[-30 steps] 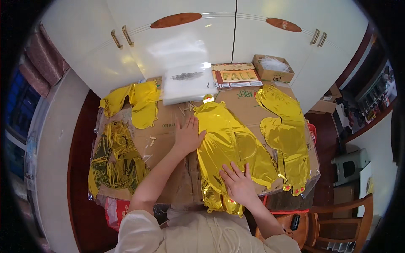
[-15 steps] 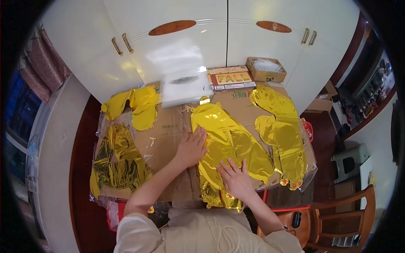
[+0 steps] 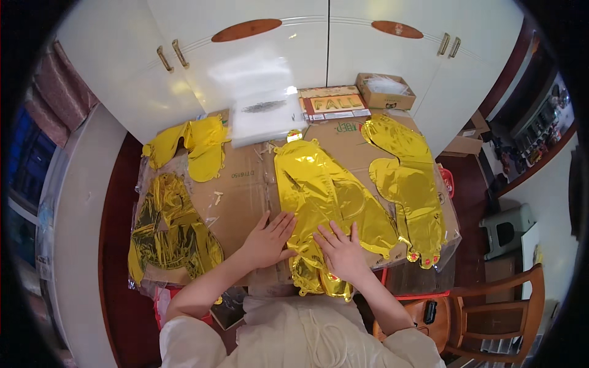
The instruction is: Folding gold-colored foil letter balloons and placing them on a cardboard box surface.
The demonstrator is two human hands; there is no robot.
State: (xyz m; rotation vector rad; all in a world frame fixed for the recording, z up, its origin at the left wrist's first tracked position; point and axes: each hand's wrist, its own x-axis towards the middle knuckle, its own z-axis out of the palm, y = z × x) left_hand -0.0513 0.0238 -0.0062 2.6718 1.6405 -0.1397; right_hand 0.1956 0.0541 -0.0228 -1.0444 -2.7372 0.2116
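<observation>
A flat, uninflated gold foil balloon (image 3: 328, 181), shaped like a letter, lies in the middle of the cardboard-covered table. My left hand (image 3: 268, 239) rests flat at its left edge, fingers stretched out. On its lower part lies my right hand (image 3: 341, 246), palm down with the fingers spread. Beneath its near end, more gold foil (image 3: 310, 281) sticks out at the table's front edge. To the right is another flat gold foil balloon (image 3: 410, 184) with a curved outline. At the left lie a gold foil balloon (image 3: 199, 144) and a shinier, creased foil balloon (image 3: 175, 233).
Along the back stand a stack of clear plastic bags (image 3: 267, 119), a printed cardboard box (image 3: 334, 104) and an open carton (image 3: 386, 92). White cabinet doors (image 3: 264, 61) rise behind the table. A wooden chair (image 3: 497, 322) is at the lower right, a grey stool (image 3: 508, 230) beyond it.
My left hand has slid down and toward me along the foil's left edge. My right hand has shifted only slightly. The whole view has moved a little.
</observation>
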